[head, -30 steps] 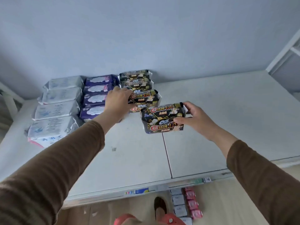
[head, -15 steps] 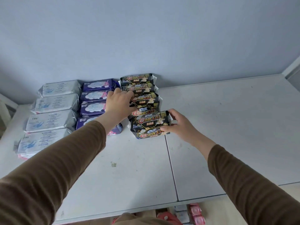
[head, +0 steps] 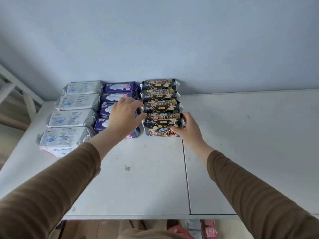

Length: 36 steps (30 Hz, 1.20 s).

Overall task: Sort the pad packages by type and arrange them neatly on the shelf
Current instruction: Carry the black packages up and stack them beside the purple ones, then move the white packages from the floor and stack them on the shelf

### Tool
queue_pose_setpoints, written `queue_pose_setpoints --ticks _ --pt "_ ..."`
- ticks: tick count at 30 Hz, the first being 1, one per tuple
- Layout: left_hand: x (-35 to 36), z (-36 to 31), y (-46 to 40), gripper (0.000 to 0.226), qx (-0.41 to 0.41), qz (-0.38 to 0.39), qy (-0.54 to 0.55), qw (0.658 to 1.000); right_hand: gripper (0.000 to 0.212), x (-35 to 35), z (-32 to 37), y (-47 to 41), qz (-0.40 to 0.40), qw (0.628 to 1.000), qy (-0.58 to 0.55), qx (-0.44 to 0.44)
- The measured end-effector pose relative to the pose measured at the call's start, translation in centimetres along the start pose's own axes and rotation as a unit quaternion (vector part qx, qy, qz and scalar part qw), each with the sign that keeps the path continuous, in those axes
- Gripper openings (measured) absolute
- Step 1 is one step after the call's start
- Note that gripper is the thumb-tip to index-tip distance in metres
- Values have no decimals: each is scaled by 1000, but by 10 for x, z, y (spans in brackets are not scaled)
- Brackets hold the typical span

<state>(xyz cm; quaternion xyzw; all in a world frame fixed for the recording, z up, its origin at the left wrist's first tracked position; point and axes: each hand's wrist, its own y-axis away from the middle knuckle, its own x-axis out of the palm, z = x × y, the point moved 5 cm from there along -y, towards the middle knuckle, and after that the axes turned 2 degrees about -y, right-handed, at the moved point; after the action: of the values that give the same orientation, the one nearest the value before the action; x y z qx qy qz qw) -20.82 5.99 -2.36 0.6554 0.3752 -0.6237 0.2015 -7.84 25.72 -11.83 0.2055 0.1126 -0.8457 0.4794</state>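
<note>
Because the sorting runs in columns back to the wall (head: 155,40), I am setting the black pack (head: 163,124) at the front of the black column (head: 160,95), so that each type keeps its own line. My right hand (head: 189,129) holds that pack by its right end, fingers curled over the top corner and thumb on the front face; the pack sits on the shelf (head: 241,144), touching the black one behind it. It may be two packs stacked (a second label shows along the lower front), but I cannot tell for sure. My left hand (head: 125,116) hovers over the purple column (head: 119,107) just left of the black pack, fingers loosely spread and reaching toward its left end, holding nothing; I judge it is there to square the pack against its neighbours. The white column (head: 72,114) lies left again of the purple one.

Against the frames from a second and half a second ago, the black pack has travelled from well right and forward of the column into line with it, and my right hand has come with it. The left hand has barely shifted.
</note>
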Motion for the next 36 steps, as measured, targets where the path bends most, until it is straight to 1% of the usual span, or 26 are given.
queue_pose_setpoints --ticks 4,7,9,12,13,16,21,23,26,33,36 --pt "-2 -5 27 35 -4 7 8 1000 74 -8 3 9 -26 999 31 1" --pt "-6 -15 52 35 4 8 31 999 82 -22 13 26 -31 997 65 -15" --pt "-8 -23 70 36 17 16 38 999 76 -31 23 46 -25 994 103 -27" --pt "-7 -36 101 38 44 34 43 998 56 -42 33 89 -1 987 154 -33" --pt "-6 -41 114 40 50 39 46 997 53 -44 35 106 9 986 166 -33" --pt "-4 -56 161 41 66 47 59 995 52 -47 40 168 26 979 198 -40" --pt "2 -75 256 39 93 47 82 991 46 -45 30 280 22 973 226 -43" --pt "11 -84 293 38 92 51 101 989 44 -44 13 320 15 971 237 -28" --pt "34 -100 343 36 84 83 134 984 44 -48 -23 376 24 967 252 8" --pt "122 -141 435 40 46 195 134 971 42 -62 -134 459 86 958 242 127" --pt "170 -164 472 42 24 247 128 960 45 -63 -188 484 119 949 246 159"
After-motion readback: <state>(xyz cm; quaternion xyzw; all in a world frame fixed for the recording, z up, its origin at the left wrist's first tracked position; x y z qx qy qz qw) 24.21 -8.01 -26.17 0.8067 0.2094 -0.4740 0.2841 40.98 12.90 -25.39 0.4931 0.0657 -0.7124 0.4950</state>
